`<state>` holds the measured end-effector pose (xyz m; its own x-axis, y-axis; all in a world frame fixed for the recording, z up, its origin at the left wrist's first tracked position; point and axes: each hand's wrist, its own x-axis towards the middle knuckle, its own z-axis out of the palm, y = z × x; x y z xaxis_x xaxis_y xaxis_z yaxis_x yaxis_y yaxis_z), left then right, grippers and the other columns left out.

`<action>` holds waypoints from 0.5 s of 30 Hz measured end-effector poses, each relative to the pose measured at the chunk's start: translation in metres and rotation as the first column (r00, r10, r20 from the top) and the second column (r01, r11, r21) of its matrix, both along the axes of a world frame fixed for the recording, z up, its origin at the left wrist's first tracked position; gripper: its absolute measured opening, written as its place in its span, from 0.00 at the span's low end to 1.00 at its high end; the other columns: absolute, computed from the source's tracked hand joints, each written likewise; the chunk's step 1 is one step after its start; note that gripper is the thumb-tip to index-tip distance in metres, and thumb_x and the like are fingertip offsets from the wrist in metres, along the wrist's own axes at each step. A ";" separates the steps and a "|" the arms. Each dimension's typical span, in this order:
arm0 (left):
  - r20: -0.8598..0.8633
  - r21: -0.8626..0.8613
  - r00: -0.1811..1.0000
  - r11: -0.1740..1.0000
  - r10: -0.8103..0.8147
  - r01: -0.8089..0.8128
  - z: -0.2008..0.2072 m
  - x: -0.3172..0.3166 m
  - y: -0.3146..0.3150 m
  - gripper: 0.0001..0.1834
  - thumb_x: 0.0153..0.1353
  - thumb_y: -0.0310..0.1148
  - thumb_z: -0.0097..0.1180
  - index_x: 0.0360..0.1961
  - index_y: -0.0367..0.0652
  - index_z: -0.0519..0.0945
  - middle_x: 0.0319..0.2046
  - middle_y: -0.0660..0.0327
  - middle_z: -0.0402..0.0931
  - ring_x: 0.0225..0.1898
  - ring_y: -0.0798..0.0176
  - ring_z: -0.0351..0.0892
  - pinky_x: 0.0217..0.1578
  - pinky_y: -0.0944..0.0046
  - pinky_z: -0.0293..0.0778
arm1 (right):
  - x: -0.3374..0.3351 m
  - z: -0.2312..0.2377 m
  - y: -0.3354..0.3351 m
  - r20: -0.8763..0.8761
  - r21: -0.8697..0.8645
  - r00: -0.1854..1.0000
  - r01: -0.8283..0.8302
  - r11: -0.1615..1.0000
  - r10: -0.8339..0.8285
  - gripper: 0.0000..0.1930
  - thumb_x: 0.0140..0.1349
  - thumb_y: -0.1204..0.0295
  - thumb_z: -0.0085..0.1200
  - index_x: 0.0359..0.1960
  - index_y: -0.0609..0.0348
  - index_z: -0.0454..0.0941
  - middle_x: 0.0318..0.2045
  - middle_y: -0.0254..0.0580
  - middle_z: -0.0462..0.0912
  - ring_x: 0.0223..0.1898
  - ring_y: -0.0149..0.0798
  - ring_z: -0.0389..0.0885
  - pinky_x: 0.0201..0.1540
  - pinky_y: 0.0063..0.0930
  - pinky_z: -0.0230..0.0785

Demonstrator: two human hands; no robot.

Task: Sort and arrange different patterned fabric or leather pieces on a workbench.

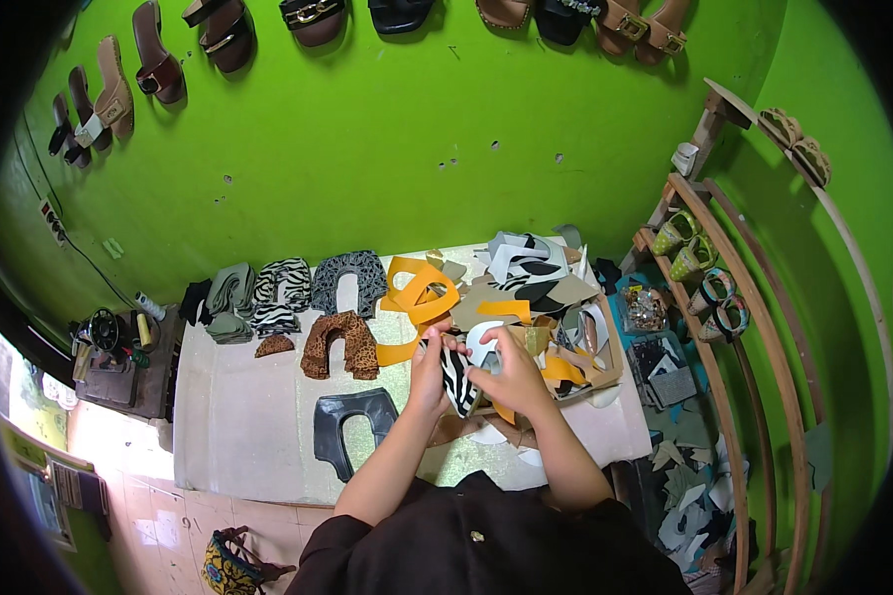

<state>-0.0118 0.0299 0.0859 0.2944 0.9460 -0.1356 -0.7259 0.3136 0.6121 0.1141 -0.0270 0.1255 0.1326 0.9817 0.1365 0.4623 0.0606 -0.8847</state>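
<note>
Both hands meet over the worktable (238, 416) and hold one zebra-striped cut piece (457, 382). My left hand (431, 372) grips its left edge. My right hand (507, 374) pinches its upper right side, next to a white cut-out piece (482, 342). The piece hangs just in front of a heap of mixed cut pieces (541, 297): zebra, white, tan and orange. Orange U-shaped pieces (417, 297) lie just beyond my left hand.
U-shaped uppers lie in stacks on the table: dark grey (347, 426), leopard brown (339, 344), grey patterned (349, 281), zebra (280, 296), olive (230, 297). A curved wooden shoe rack (754, 327) stands right. Sandals (223, 35) hang on the green wall. Scraps litter the floor at the right.
</note>
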 end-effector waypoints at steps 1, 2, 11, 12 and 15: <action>0.000 -0.001 1.000 1.000 0.004 -0.004 0.002 -0.001 0.000 0.14 0.69 0.42 0.39 0.43 0.42 0.68 0.25 0.64 0.67 0.30 0.65 0.71 0.38 0.63 0.74 | -0.002 0.006 -0.003 0.187 0.011 0.982 -0.028 1.000 0.026 0.19 0.50 0.67 0.60 0.41 0.59 0.68 0.35 0.40 0.75 0.37 0.26 0.70 0.38 0.22 0.64; 0.029 -0.021 0.999 0.999 0.038 -0.037 0.004 -0.003 0.000 0.15 0.69 0.43 0.39 0.41 0.43 0.67 0.26 0.63 0.68 0.32 0.63 0.71 0.40 0.60 0.73 | -0.002 0.000 -0.002 0.208 0.015 0.975 -0.078 0.997 0.073 0.17 0.53 0.65 0.61 0.38 0.62 0.71 0.34 0.40 0.76 0.36 0.28 0.71 0.39 0.23 0.64; 0.323 -0.028 0.945 0.998 0.057 -0.051 0.010 -0.010 -0.012 0.18 0.67 0.45 0.35 0.34 0.41 0.70 0.31 0.57 0.71 0.39 0.55 0.71 0.46 0.58 0.69 | -0.018 -0.016 -0.008 -0.454 -0.085 0.890 -0.084 0.993 0.036 0.11 0.65 0.68 0.48 0.36 0.66 0.74 0.27 0.31 0.75 0.31 0.21 0.69 0.34 0.16 0.63; 0.323 -0.029 0.944 0.998 0.061 -0.055 0.008 -0.011 -0.011 0.18 0.67 0.45 0.35 0.34 0.41 0.70 0.31 0.57 0.71 0.39 0.55 0.71 0.46 0.58 0.69 | -0.019 -0.017 -0.007 -0.449 -0.084 0.893 -0.069 0.994 0.024 0.12 0.65 0.67 0.48 0.36 0.66 0.74 0.27 0.30 0.75 0.30 0.21 0.69 0.34 0.17 0.63; 0.256 -0.060 0.963 0.996 0.081 -0.068 0.008 -0.015 -0.012 0.14 0.64 0.39 0.37 0.37 0.41 0.71 0.33 0.56 0.72 0.41 0.54 0.73 0.47 0.58 0.69 | -0.022 -0.018 -0.006 -0.452 -0.061 0.891 -0.071 0.996 0.036 0.12 0.66 0.67 0.47 0.36 0.66 0.74 0.27 0.30 0.75 0.30 0.21 0.69 0.33 0.17 0.63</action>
<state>-0.0271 0.0183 0.0939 0.2542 0.9607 -0.1119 -0.8796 0.2777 0.3862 0.0916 -0.0335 0.1077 0.1093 0.9940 0.0020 0.0111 0.0007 -0.9999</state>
